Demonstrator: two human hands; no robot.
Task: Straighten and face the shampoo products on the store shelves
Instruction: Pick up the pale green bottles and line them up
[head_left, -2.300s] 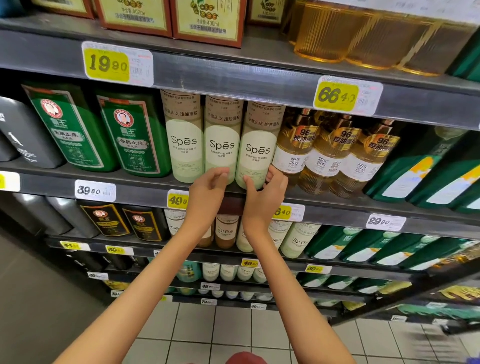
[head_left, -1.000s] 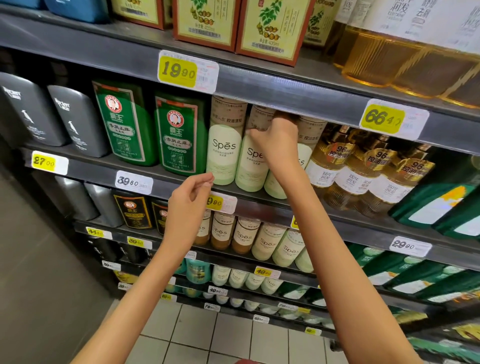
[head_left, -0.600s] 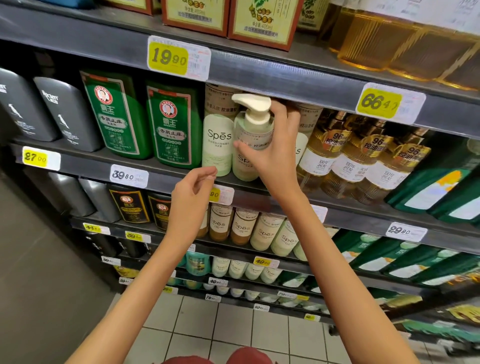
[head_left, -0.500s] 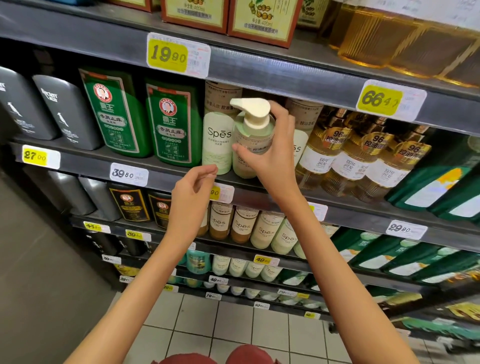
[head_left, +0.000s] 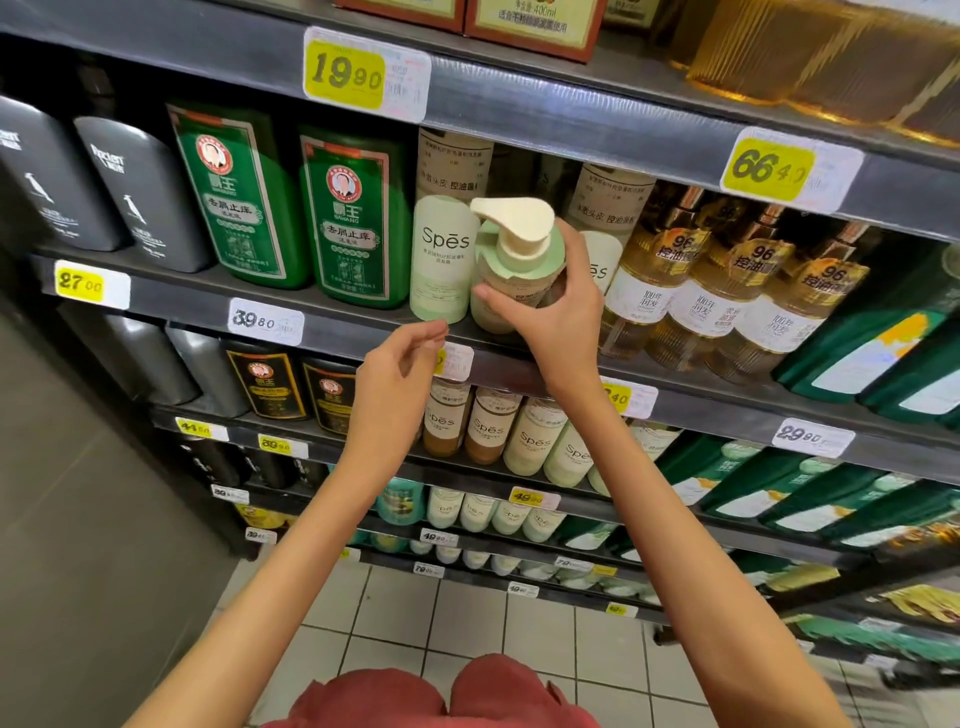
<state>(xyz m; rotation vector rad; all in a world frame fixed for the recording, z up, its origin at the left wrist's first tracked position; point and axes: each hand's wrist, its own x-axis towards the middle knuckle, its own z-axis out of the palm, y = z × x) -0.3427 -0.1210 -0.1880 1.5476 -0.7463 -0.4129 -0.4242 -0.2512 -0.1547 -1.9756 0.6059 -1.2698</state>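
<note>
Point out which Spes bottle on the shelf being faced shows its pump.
The middle Spes bottle, gripped by the right hand: its cream pump is in view. The left Spes bottle and right Spes bottle show only labels.

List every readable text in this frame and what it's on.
"19 90": upper tag
"66 40": upper right tag
"27 00": far left tag
"39 80": white tag
"29 90": right white tag
"Spēs": pale bottle
"96": amber bottle
"400ml": box
Pump bottle label, fine print, lowest tags: too blurred.
</note>
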